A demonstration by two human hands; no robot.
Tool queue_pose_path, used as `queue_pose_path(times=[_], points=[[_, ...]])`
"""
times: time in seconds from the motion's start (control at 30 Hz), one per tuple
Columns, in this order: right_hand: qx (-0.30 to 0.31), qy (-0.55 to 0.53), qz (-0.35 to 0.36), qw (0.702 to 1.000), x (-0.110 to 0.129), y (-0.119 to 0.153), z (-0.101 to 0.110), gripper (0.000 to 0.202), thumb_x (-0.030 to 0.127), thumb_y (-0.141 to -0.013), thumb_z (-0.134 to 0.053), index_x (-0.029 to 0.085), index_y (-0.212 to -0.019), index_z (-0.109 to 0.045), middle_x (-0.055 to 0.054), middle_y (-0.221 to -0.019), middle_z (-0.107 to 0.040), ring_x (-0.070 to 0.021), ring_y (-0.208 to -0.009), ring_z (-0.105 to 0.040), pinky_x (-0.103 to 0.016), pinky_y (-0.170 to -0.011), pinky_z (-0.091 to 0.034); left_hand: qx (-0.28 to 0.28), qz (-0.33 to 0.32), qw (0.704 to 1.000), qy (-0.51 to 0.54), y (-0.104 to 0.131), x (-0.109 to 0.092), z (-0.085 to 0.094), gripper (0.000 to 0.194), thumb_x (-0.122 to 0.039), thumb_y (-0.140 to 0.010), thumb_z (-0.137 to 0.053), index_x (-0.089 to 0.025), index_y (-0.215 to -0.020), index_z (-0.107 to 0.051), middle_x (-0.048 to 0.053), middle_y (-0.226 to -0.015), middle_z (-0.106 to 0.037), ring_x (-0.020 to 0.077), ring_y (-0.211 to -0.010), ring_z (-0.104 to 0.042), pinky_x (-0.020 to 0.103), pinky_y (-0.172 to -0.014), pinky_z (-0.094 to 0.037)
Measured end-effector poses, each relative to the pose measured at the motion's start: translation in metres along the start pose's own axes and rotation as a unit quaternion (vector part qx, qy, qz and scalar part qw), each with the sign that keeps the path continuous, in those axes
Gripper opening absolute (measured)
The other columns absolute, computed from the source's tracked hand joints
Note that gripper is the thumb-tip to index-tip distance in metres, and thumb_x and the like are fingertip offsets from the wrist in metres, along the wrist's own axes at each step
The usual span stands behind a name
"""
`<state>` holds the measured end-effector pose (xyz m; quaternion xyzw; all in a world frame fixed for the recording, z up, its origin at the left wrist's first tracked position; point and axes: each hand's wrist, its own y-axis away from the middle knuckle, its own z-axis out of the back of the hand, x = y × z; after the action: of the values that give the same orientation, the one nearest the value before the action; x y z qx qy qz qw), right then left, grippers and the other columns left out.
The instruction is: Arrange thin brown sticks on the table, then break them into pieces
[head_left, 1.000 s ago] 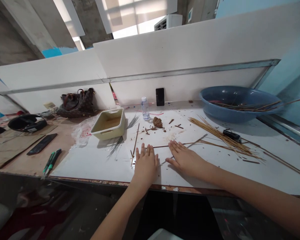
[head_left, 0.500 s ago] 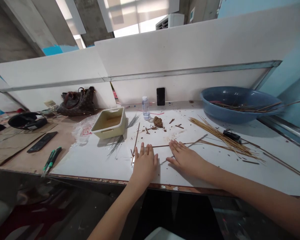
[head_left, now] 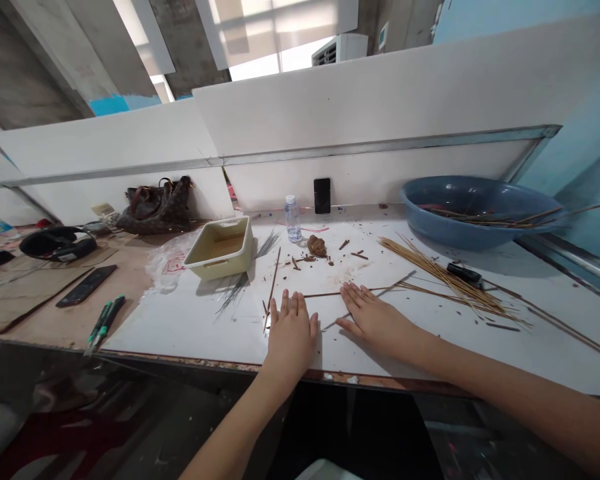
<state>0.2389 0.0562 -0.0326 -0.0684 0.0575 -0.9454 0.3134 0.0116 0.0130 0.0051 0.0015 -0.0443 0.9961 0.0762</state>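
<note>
My left hand [head_left: 291, 333] lies palm down with fingers stretched out, over the left part of a thin brown-coated stick [head_left: 323, 295]. Farther right, my right hand [head_left: 377, 320] rests flat across the same stick, its thumb apart from the fingers. Between the hands the stick shows on the white board [head_left: 180, 333]; the parts under the palms are hidden. A grey strip [head_left: 330, 326] slants out from beneath my right hand. Beyond the hands sits a brown dough-like lump [head_left: 317, 246] with crumbs around it. Another brown stick [head_left: 273, 287] lies beside my left fingertips.
Right of the hands lie a bundle of thin bamboo-coloured sticks [head_left: 435, 270] and a black object [head_left: 464, 272]. Behind them stands a blue basin [head_left: 480, 233] holding sticks. A cream tub [head_left: 215, 269], water bottle [head_left: 293, 223], upright phone [head_left: 323, 195] and green-black cutters [head_left: 105, 321] surround the work area.
Both hands stay flat over the stick and have shifted only very slightly toward me. The whole view has moved by a small amount.
</note>
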Motion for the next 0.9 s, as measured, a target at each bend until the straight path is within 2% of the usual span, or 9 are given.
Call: queue_pose_path(times=[0.1,0.17,0.23,0.37,0.47,0.53,0.67,0.77,0.9], points=[[0.016,-0.010,-0.013,1.000,-0.005,-0.018,0.007,0.087,0.064,-0.112,-0.026,-0.002,-0.167,-0.037,-0.028,-0.171,-0.039,-0.0356,-0.163,-0.033,-0.055,-0.135,-0.027,0.005,0.018,1.000,0.003,-0.019,0.000,0.003,0.059,-0.034,-0.113,-0.041,-0.003,-0.163,-0.048,0.019,-0.167,-0.051,0.0380,-0.165,-0.031,0.063,-0.135,-0.022],[0.025,-0.011,-0.016,0.999,-0.006,-0.022,0.009,0.086,0.063,-0.113,-0.026,-0.004,-0.166,-0.037,-0.029,-0.171,-0.036,-0.0356,-0.164,-0.030,-0.054,-0.135,-0.026,-0.007,0.019,1.000,0.003,-0.021,0.000,0.003,0.058,-0.033,-0.113,-0.041,-0.004,-0.162,-0.049,0.018,-0.166,-0.052,0.0380,-0.165,-0.031,0.063,-0.135,-0.022],[0.021,-0.012,-0.010,1.000,-0.005,-0.015,0.008,0.086,0.062,-0.113,-0.027,-0.005,-0.166,-0.038,-0.029,-0.171,-0.035,-0.0363,-0.164,-0.030,-0.056,-0.135,-0.027,-0.027,0.014,1.000,0.003,-0.010,-0.001,0.000,0.057,-0.033,-0.113,-0.042,-0.005,-0.162,-0.051,0.018,-0.166,-0.053,0.0377,-0.164,-0.032,0.063,-0.135,-0.022],[-0.006,-0.011,0.017,1.000,0.002,0.014,0.003,0.082,0.062,-0.113,-0.032,0.000,-0.167,-0.038,-0.028,-0.171,-0.038,-0.0365,-0.162,-0.034,-0.057,-0.132,-0.034,-0.059,-0.019,0.998,0.005,0.032,-0.003,-0.005,0.053,-0.034,-0.112,-0.044,-0.011,-0.159,-0.056,0.016,-0.164,-0.056,0.0367,-0.164,-0.033,0.063,-0.134,-0.028],[-0.015,-0.004,0.022,1.000,0.007,0.026,0.006,0.081,0.060,-0.113,-0.032,0.000,-0.167,-0.038,-0.028,-0.171,-0.037,-0.0358,-0.162,-0.034,-0.056,-0.132,-0.035,-0.068,-0.055,0.996,0.011,0.048,-0.011,-0.006,0.055,-0.036,-0.113,-0.043,-0.011,-0.161,-0.053,0.015,-0.169,-0.050,0.0345,-0.165,-0.031,0.061,-0.133,-0.031],[-0.013,0.000,0.011,1.000,0.010,0.024,0.012,0.082,0.059,-0.114,-0.031,-0.003,-0.166,-0.038,-0.030,-0.171,-0.036,-0.0364,-0.163,-0.033,-0.056,-0.132,-0.033,-0.063,-0.065,0.996,0.020,0.041,-0.018,-0.005,0.057,-0.037,-0.113,-0.042,-0.010,-0.163,-0.049,0.016,-0.171,-0.046,0.0323,-0.165,-0.033,0.058,-0.134,-0.032],[0.018,-0.009,-0.004,1.000,0.018,0.007,0.019,0.082,0.058,-0.114,-0.027,-0.005,-0.165,-0.039,-0.030,-0.171,-0.035,-0.0357,-0.163,-0.032,-0.056,-0.134,-0.030,-0.012,-0.052,0.998,0.037,0.007,-0.031,-0.005,0.061,-0.033,-0.114,-0.037,-0.001,-0.166,-0.041,0.020,-0.172,-0.041,0.0310,-0.164,-0.035,0.053,-0.136,-0.027],[0.037,-0.023,-0.015,0.999,0.021,-0.004,0.017,0.084,0.061,-0.114,-0.025,-0.005,-0.165,-0.038,-0.029,-0.171,-0.034,-0.0352,-0.163,-0.031,-0.056,-0.134,-0.030,0.011,-0.044,0.998,0.043,-0.013,-0.035,-0.010,0.062,-0.030,-0.112,-0.039,0.001,-0.166,-0.038,0.020,-0.173,-0.038,0.0306,-0.165,-0.032,0.051,-0.136,-0.025],[0.019,-0.034,-0.017,0.999,0.020,-0.004,0.013,0.087,0.065,-0.113,-0.026,-0.002,-0.168,-0.035,-0.028,-0.173,-0.030,-0.0355,-0.164,-0.028,-0.057,-0.134,-0.028,-0.002,-0.040,0.998,0.039,-0.013,-0.034,-0.017,0.063,-0.031,-0.112,-0.038,0.001,-0.167,-0.038,0.021,-0.174,-0.036,0.0319,-0.165,-0.032,0.053,-0.136,-0.025]])
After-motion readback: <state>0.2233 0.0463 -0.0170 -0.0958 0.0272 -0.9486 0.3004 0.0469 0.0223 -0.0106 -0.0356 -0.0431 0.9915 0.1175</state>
